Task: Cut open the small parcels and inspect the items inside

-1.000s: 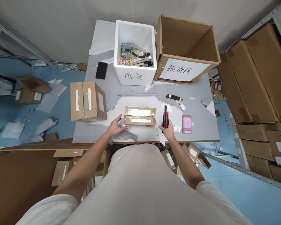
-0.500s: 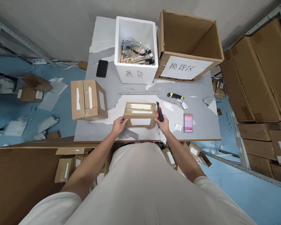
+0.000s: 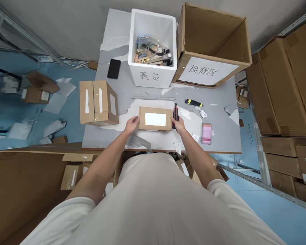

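A small cardboard box (image 3: 142, 119) is over the middle of the table, its white label (image 3: 155, 119) facing up toward me. My left hand (image 3: 132, 124) grips its left end, thumb and fingers closed at the edge. At the opposite end my right hand (image 3: 178, 125) holds a red and black utility knife (image 3: 175, 111) and touches the box with its fingertips. Whether the knife's blade is out, I cannot tell. Torn white paper (image 3: 132, 105) covers the grey tabletop around the box.
A taped carton (image 3: 99, 102) stands left, near a black phone (image 3: 114, 69). Behind are a white foam bin (image 3: 153, 76) of mixed items and a large open carton (image 3: 216, 56). A yellow and black cutter (image 3: 193, 103) and a pink card (image 3: 206, 133) lie right.
The small box has been turned between my hands, so its labelled side now faces up instead of the taped side. The knife stays in my right hand. The view has shifted slightly.
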Tool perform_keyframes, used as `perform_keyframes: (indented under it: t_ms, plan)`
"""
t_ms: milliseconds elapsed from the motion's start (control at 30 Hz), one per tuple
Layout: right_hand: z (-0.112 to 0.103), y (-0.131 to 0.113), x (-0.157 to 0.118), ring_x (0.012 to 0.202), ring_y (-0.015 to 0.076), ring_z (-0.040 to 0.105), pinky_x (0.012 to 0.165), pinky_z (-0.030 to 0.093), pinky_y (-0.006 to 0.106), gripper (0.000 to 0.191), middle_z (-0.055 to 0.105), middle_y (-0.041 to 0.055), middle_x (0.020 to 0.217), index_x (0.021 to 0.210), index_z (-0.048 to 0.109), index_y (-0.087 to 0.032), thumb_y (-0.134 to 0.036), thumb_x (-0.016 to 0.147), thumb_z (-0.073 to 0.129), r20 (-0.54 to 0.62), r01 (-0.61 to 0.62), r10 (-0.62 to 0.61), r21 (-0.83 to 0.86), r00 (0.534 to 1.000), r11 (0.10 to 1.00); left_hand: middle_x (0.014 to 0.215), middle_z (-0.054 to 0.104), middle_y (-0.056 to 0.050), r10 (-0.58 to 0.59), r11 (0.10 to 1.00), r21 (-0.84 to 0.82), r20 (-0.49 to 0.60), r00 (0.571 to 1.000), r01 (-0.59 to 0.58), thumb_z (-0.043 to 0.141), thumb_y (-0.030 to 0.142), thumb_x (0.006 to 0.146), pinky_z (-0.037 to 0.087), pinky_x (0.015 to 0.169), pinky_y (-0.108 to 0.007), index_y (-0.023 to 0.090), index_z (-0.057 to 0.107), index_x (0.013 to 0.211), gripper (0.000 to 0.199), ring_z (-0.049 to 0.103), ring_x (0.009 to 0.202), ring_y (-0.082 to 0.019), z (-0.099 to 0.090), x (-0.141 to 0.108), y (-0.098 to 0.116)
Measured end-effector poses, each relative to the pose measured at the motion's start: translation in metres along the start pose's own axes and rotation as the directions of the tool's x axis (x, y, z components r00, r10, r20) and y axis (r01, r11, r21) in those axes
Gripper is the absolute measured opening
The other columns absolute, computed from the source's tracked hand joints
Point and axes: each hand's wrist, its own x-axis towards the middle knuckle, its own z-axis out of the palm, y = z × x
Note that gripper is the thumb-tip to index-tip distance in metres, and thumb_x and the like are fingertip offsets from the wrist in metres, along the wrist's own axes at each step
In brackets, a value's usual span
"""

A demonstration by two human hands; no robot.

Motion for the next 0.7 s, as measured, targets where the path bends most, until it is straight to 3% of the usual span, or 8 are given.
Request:
perform_keyframes:
  t_ms: [200, 300, 367, 533, 700]
  plan:
    - [-0.012, 0.019, -0.031, 0.060, 0.0099, 0.053, 0.056, 0.045, 0.025, 0.042, 0.064, 0.0001, 0.084, 0.092, 0.051, -0.019, -0.044, 0.063, 0.069, -0.030, 0.002, 0.000, 0.060, 1.000, 0.998, 0.133, 0.056, -0.018, 0.032, 0.998, 0.045, 0.121, 0.992, -0.038, 0.059, 0.030, 0.071, 0.040, 0.106, -0.046, 0.010, 0.052, 0.132, 0.064, 0.056, 0.121, -0.027, -0.017, -0.016, -0.032]
    - [-0.019, 0.027, -0.049, 0.057, 0.0083, 0.051, 0.053, 0.043, 0.024, 0.044, 0.066, 0.0023, 0.095, 0.096, 0.052, -0.019, -0.036, 0.058, 0.069, 0.003, -0.012, 0.012, 0.046, 1.000, 0.999, 0.134, 0.055, -0.017, 0.064, 0.992, 0.098, 0.184, 0.981, -0.083, 0.067, 0.031, 0.063, 0.039, 0.106, -0.046, 0.012, 0.052, 0.132, 0.074, 0.054, 0.123, -0.029, -0.015, -0.022, -0.042]
    - [-0.021, 0.032, -0.058, 0.054, 0.0078, 0.048, 0.052, 0.041, 0.024, 0.048, 0.065, -0.0006, 0.089, 0.098, 0.052, -0.020, -0.032, 0.055, 0.070, 0.042, -0.037, 0.037, 0.006, 0.998, 0.999, 0.134, 0.056, -0.015, 0.089, 0.992, 0.072, 0.210, 0.974, -0.106, 0.071, 0.038, 0.061, 0.039, 0.107, -0.045, 0.013, 0.053, 0.131, 0.076, 0.053, 0.123, -0.030, -0.010, -0.023, -0.045]
    - [-0.008, 0.033, -0.065, 0.054, 0.0092, 0.045, 0.053, 0.042, 0.024, 0.048, 0.054, -0.0082, 0.067, 0.095, 0.051, -0.020, -0.032, 0.054, 0.073, 0.041, -0.040, 0.040, -0.006, 0.998, 0.999, 0.126, 0.062, -0.014, 0.103, 0.995, -0.025, 0.222, 0.970, -0.100, 0.072, 0.056, 0.061, 0.042, 0.104, -0.044, 0.011, 0.060, 0.121, 0.076, 0.057, 0.117, -0.030, 0.000, -0.026, -0.037]
    - [-0.001, 0.008, -0.060, 0.048, 0.0093, 0.044, 0.047, 0.039, 0.024, 0.040, 0.051, -0.0083, 0.060, 0.088, 0.047, -0.022, -0.038, 0.061, 0.072, 0.020, 0.003, -0.004, 0.040, 1.000, 0.999, 0.108, 0.070, -0.013, 0.134, 0.984, 0.103, 0.120, 0.984, -0.146, 0.063, 0.056, 0.072, 0.048, 0.093, -0.037, 0.012, 0.066, 0.109, 0.057, 0.065, 0.099, -0.025, -0.005, -0.038, -0.011]
